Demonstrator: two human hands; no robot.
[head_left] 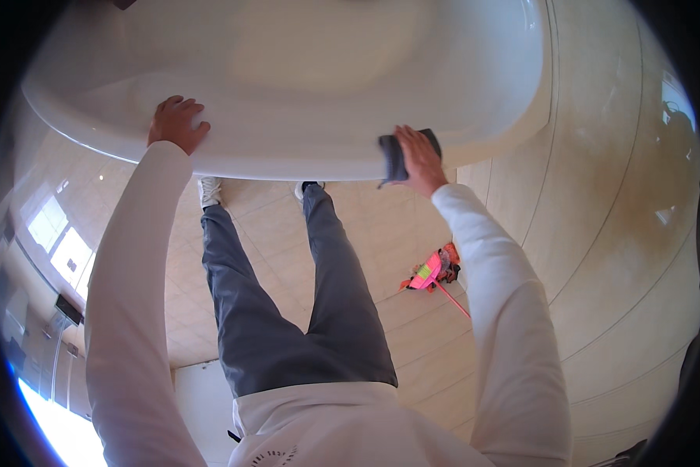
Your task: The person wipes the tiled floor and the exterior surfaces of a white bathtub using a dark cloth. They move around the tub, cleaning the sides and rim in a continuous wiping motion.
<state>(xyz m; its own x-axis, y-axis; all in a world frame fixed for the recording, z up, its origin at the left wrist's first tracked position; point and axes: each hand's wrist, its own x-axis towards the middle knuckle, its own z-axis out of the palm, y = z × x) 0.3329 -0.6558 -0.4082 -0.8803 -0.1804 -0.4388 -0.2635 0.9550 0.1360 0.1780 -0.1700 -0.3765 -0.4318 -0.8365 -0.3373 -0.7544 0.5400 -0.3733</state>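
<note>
A white bathtub (288, 159) spans the top of the view, its near rim in front of my legs. My left hand (177, 124) rests on the rim at the left, fingers spread and holding nothing. Farther right, my right hand (420, 159) presses a dark grey cloth (393, 158) against the same rim. The cloth shows on both sides of the hand, and one corner hangs over the outer edge. Part of it is hidden under my palm and fingers.
On the tiled floor (412, 233) to the right lies a pink and orange broom (428, 272) with a red handle. Beige tiled wall (599, 156) rises at the tub's right end. A dark object (124, 3) shows at the tub's far left.
</note>
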